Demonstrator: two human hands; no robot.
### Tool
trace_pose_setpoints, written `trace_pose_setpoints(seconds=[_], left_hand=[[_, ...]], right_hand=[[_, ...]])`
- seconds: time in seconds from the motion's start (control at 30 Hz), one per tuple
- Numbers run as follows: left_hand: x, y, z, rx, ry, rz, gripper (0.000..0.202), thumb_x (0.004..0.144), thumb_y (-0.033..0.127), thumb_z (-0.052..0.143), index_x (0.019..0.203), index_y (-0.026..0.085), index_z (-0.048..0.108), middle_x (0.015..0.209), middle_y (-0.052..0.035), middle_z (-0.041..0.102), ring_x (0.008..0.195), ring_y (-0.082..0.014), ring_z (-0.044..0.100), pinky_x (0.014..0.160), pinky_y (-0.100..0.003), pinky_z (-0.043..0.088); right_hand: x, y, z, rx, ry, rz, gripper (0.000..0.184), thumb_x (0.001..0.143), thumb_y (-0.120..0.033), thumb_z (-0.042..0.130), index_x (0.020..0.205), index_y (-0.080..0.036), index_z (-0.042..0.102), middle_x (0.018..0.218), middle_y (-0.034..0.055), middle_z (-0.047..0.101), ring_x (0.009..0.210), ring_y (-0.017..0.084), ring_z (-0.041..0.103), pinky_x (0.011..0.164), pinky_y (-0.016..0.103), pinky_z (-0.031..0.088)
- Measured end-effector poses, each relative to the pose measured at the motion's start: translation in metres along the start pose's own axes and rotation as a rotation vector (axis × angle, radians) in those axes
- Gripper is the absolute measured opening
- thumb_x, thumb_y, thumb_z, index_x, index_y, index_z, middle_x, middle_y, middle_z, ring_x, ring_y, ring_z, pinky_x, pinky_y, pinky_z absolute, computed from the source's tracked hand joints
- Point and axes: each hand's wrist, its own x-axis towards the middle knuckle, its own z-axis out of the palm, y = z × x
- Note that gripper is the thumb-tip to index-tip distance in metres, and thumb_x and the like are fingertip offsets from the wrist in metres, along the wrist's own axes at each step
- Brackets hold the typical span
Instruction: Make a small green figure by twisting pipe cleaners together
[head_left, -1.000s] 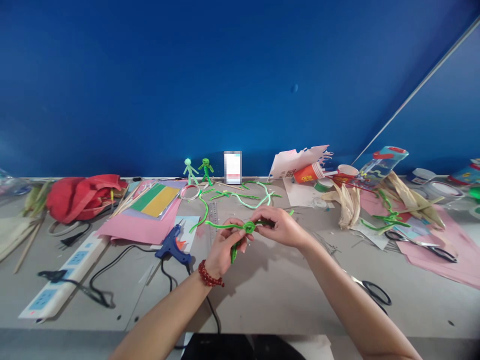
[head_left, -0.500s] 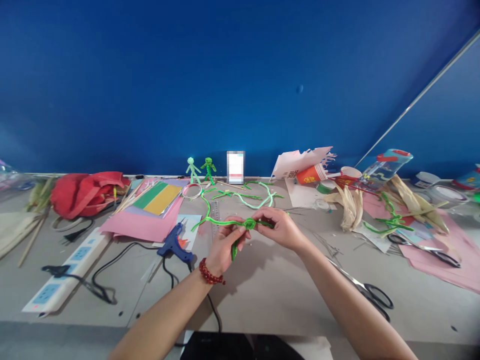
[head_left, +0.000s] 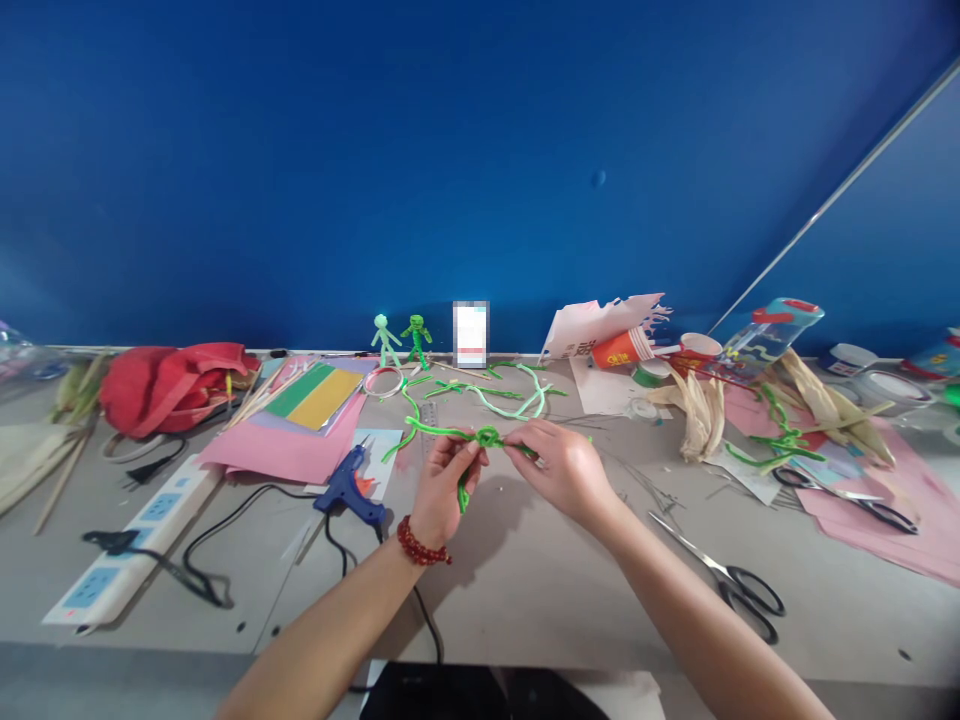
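A green pipe cleaner [head_left: 489,437] is twisted into a small knot or coil between my two hands, above the table. My left hand [head_left: 445,483] pinches it just left of the coil, and a folded green end hangs below those fingers. A long green strand reaches out to the left, toward the ruler. My right hand [head_left: 559,465] has its fingers pressed together on the strand right of the coil. Behind the hands stand a pale green pipe-cleaner figure [head_left: 386,340] and a darker green figure [head_left: 417,342]. Loose pale green pipe cleaners [head_left: 517,412] lie on the table beyond.
A blue glue gun [head_left: 349,490] with its cord and a white power strip [head_left: 124,545] lie left. Scissors [head_left: 724,570] rest right of my forearm. Pink paper [head_left: 285,455], a red bag [head_left: 176,385], paper cups [head_left: 622,348] and dried husks [head_left: 701,415] are spread around.
Both hands stay close together around the green coil. The coil has shifted slightly left and up, and my right hand has moved its grip left, nearer the coil.
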Motion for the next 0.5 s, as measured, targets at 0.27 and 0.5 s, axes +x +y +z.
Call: trace_pose_setpoints(seconds=[0.27, 0.5], left_hand=[[0.002, 0.002, 0.0, 0.015, -0.002, 0.02, 0.022, 0.074, 0.028, 0.075, 0.086, 0.018, 0.06, 0.064, 0.0005, 0.065, 0.044, -0.0052, 0.045, 0.043, -0.018, 0.032], [0.001, -0.002, 0.001, -0.013, -0.054, 0.023, 0.023, 0.075, 0.025, 0.074, 0.09, 0.019, 0.057, 0.065, 0.0022, 0.065, 0.041, -0.0042, 0.045, 0.044, -0.019, 0.032]], right_hand=[[0.003, 0.0, 0.003, 0.005, -0.014, -0.043, 0.013, 0.09, -0.021, 0.053, 0.09, -0.022, 0.066, 0.086, 0.0056, 0.071, 0.079, 0.019, 0.064, 0.068, 0.026, 0.044], [0.006, -0.003, 0.013, 0.208, -0.062, 0.137, 0.011, 0.086, -0.025, 0.059, 0.096, -0.021, 0.064, 0.082, 0.0029, 0.067, 0.07, 0.016, 0.058, 0.06, 0.024, 0.04]])
